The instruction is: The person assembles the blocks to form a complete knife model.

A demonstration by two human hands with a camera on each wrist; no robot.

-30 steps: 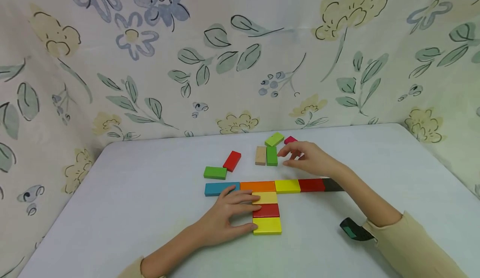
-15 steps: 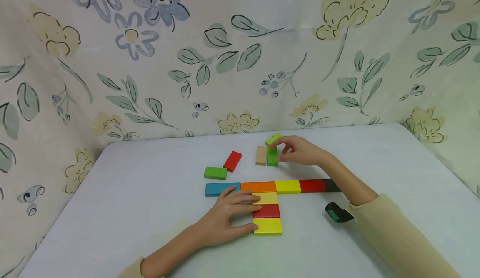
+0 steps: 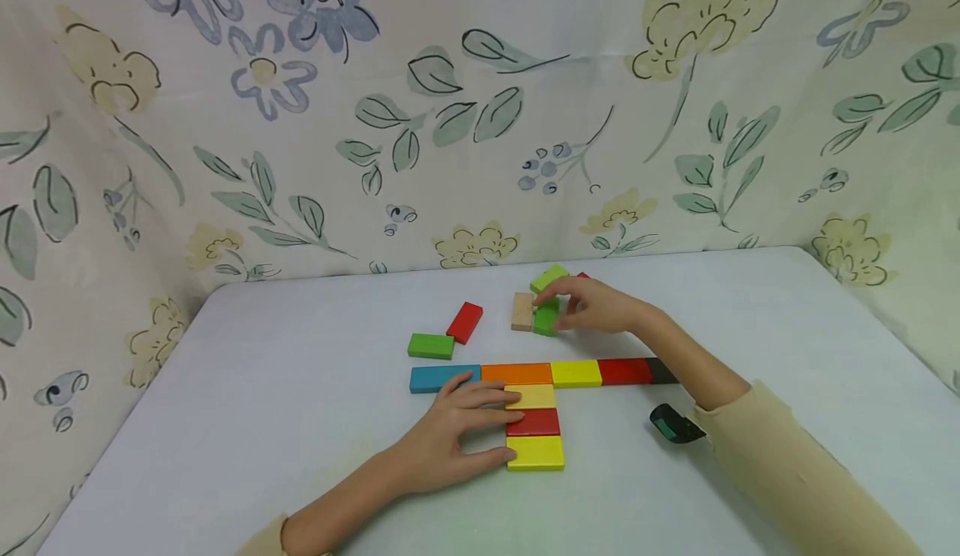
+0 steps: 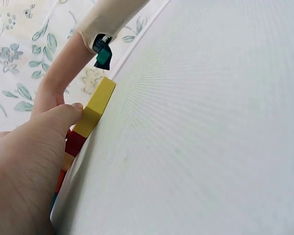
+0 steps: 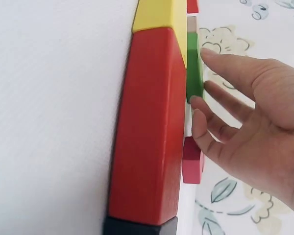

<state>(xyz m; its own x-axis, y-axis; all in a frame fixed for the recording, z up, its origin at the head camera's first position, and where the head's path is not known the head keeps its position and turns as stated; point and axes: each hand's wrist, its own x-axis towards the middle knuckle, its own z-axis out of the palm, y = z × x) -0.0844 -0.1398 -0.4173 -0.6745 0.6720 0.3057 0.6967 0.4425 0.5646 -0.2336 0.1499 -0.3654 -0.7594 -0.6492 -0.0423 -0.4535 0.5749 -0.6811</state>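
Note:
Flat coloured wooden blocks form a T on the white table. My left hand [image 3: 450, 435] lies at the T's stem, its fingertips touching the cream block [image 3: 534, 396], the red block [image 3: 540, 422] and the lower yellow block [image 3: 540, 453]. In the left wrist view the thumb [image 4: 68, 115] touches the side of that yellow block. Beyond the crossbar, my right hand [image 3: 596, 304] pinches a green block [image 3: 545, 318] between thumb and fingers. The block is slightly turned beside a plain wood block [image 3: 522, 312]. Behind it lie a lime block [image 3: 549, 278] and a pink block [image 5: 191, 161].
The crossbar runs blue [image 3: 435, 378], orange [image 3: 515, 373], yellow [image 3: 575, 373], dark red [image 3: 624, 370] and black [image 3: 662, 370]. A loose red block [image 3: 465, 323] and another green block [image 3: 431, 345] lie behind its left half. A floral curtain [image 3: 480, 122] hangs behind the table.
My right hand has moved left onto the green block and its fingers have closed on it. The block has turned a little. The left hand has stayed still.

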